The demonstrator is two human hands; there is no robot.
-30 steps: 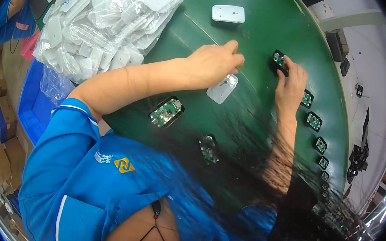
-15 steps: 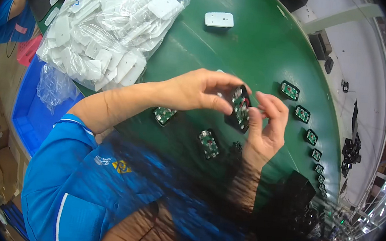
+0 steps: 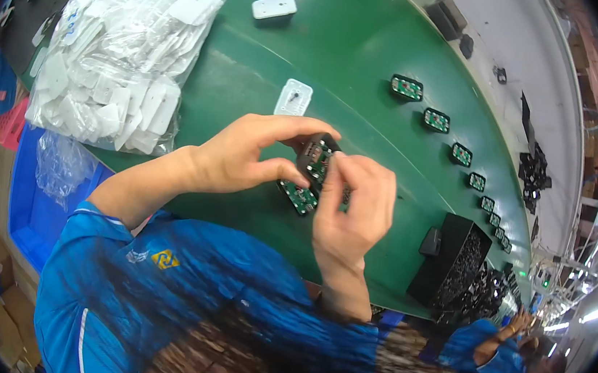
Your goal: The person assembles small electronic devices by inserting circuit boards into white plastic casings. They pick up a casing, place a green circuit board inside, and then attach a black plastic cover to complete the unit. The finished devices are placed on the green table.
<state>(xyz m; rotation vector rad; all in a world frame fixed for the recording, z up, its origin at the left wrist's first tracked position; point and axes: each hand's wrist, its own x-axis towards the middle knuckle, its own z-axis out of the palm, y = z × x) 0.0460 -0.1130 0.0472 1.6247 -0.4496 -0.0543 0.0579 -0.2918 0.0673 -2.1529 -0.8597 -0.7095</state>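
My left hand (image 3: 244, 153) grips a small black case (image 3: 314, 160) between thumb and fingers. A green circuit board sits inside it, its open face tilted toward my right hand (image 3: 359, 200). The right fingertips are pinched together at the board's edge; what is between them, if anything, is hidden. Just below, another black case with a circuit board (image 3: 299, 198) lies on the green table, partly covered by my hands. Beyond my left hand a white plastic cover (image 3: 293, 98) lies with its ribbed inside up.
A clear bag of white covers (image 3: 118, 65) lies at left, above a blue bin (image 3: 25, 194). White-topped units (image 3: 274, 8) line the far side. Several open cases (image 3: 436, 120) run down the right. A black box of small dark parts (image 3: 444, 264) stands near right; another person (image 3: 485, 355) is beyond.
The view has shifted, so table items sit further left. The case has turned in my left hand, and my right fingers, spread beside it before, now pinch at the board.
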